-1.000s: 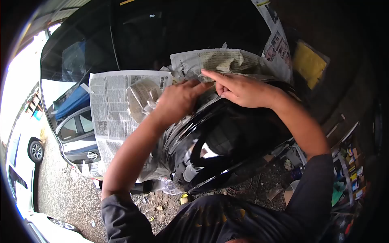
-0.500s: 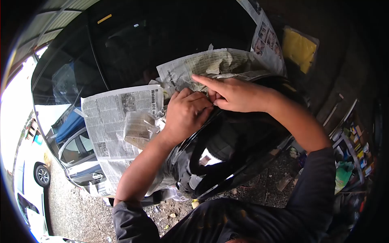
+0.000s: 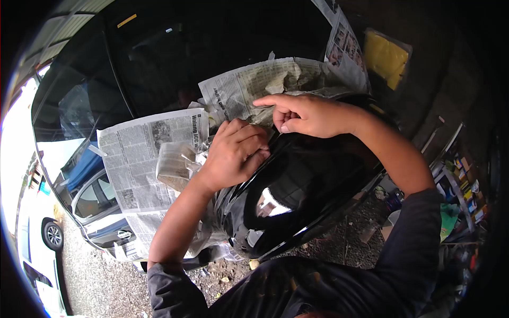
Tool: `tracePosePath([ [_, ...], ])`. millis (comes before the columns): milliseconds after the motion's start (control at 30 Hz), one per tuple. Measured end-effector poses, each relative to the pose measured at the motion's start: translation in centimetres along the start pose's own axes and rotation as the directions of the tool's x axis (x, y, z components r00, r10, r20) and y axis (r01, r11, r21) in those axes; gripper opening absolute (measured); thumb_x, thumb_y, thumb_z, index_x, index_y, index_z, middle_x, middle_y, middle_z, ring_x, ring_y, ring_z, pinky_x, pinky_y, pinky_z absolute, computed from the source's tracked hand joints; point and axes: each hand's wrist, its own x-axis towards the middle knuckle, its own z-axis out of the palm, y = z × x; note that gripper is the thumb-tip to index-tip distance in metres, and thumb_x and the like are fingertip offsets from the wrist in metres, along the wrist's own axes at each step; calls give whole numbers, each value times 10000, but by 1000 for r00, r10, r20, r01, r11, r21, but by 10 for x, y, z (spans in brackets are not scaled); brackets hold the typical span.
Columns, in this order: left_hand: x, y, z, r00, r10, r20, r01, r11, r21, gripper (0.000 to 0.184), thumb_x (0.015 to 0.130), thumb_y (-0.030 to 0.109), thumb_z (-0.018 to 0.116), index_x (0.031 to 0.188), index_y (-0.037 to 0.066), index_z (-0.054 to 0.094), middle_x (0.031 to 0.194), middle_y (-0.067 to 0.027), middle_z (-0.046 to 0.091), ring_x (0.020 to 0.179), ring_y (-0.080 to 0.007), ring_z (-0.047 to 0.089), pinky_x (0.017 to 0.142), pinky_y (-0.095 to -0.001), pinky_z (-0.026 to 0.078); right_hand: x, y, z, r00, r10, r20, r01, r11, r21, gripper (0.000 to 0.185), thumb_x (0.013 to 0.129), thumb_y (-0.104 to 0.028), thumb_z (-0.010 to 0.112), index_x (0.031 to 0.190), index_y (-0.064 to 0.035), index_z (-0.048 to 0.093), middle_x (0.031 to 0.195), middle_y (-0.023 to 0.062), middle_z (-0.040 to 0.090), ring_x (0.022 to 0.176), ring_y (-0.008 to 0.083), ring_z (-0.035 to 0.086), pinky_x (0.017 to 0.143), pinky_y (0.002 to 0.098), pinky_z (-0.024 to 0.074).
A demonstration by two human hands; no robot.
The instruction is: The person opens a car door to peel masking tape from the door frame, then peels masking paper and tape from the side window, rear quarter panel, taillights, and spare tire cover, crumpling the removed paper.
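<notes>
A glossy black rounded car panel (image 3: 318, 164) sits in front of me, its upper edge bordered by printed newspaper. My left hand (image 3: 236, 153) is closed at that edge, fingertips curled down where paper meets panel; whatever they pinch is hidden. Just to its right, my right hand (image 3: 305, 115) rests at the same edge. Its index finger stretches left over the paper, while the thumb and other fingers are bent together, and I cannot make out what is between them. One newspaper sheet (image 3: 135, 146) lies left of my hands, another newspaper sheet (image 3: 233, 85) behind them.
Dark car glass (image 3: 212, 37) rises behind the paper, reflecting parked vehicles. More newspaper (image 3: 347, 50) hangs at upper right, near a yellow packet (image 3: 387, 58). Cluttered boxes (image 3: 466, 185) stand at the right. Gravel ground (image 3: 106, 281) shows below, with a white vehicle (image 3: 32, 233) far left.
My right hand has drawn slightly away from my left, leaving a small gap between their fingers. The left hand keeps its place at the edge. The whole view has shifted slightly.
</notes>
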Motion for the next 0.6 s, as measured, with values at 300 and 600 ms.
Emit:
tracePosePath([
  [300,-20,-1,-5,996,0,-92,-2,1000,-22,297,741,108,755,855,64,484,1047,-110,628,1057,-337,572,895,-436,429,1,7,-3,998,-13,-55,17,997,79,651,898,8,555,1499,-90,324,901,12,550,834,105,525,782,261,455],
  [600,-53,-15,8,966,-129,-225,94,983,-160,275,698,-41,662,871,62,474,1020,-125,627,902,-341,616,742,-415,497,6,29,-18,933,-31,-359,160,928,336,572,926,10,543,1453,-19,323,952,34,547,854,92,509,780,238,441],
])
